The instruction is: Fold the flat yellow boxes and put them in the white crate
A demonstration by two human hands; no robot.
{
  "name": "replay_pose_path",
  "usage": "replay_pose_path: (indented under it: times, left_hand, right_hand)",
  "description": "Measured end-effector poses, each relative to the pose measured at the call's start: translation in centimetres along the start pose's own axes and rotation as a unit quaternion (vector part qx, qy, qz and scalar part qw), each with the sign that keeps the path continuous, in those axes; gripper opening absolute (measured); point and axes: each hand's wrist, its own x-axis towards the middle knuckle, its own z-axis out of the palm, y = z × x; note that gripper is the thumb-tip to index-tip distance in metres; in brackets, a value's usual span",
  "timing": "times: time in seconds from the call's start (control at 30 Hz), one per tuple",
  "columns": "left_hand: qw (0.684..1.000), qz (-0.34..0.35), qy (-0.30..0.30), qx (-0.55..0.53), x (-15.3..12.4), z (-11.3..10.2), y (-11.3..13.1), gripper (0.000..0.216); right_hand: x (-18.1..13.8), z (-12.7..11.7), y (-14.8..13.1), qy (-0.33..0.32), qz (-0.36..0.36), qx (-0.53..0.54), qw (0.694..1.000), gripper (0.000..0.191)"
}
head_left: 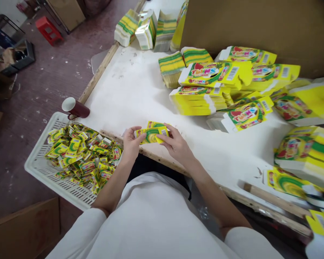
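Observation:
A small yellow and green carton (151,135) with a barcode is held over the near edge of the white table (129,93). My left hand (131,143) grips its left end with fingers curled round it. My right hand (175,144) pinches its right end from the other side. Another flat carton blank (154,124) lies on the table just behind the held one. To the left, a white slotted basket (40,167) is heaped with several folded small cartons (83,154) of the same print.
Stacks of flat yellow "Twins" carton blanks (213,77) cover the table's right and far side, more stacks (145,30) at the far edge. A maroon mug (75,109) lies at the basket's corner. Brown cardboard (259,25) stands behind. A red stool (48,30) sits on the floor.

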Motion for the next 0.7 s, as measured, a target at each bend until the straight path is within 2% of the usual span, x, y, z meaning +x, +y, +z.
replay_pose_path:
  times: [0.2,0.33,0.43,0.53,0.63,0.7]
  left_hand:
    - [1.000,-0.004,-0.014,0.003,-0.1,-0.2,0.5,0.051]
    - [0.999,-0.007,-0.037,0.028,-0.4,0.1,0.4,0.048]
    - [0.999,-0.011,-0.034,0.022,-0.8,0.3,0.0,0.047]
    - [0.999,-0.022,-0.040,0.019,-1.0,0.3,-0.4,0.048]
    - [0.998,-0.021,-0.055,0.027,-1.2,0.5,-0.7,0.048]
    - [0.997,-0.001,-0.044,0.058,-1.2,0.5,-0.5,0.048]
  right_hand:
    - [-0.4,-0.6,-0.1,-0.026,-0.009,0.022,0.999,0.030]
    - [-0.2,0.0,-0.5,0.017,0.016,0.043,0.999,0.035]
    - [0.1,0.4,-0.6,0.050,0.052,0.044,0.996,0.049]
    - [0.4,0.7,-0.5,0.034,0.071,0.078,0.994,0.068]
    - [0.7,1.4,-0.5,0.027,0.070,0.087,0.993,0.068]
    - [0.8,2.0,-0.5,0.026,0.079,0.089,0.993,0.069]
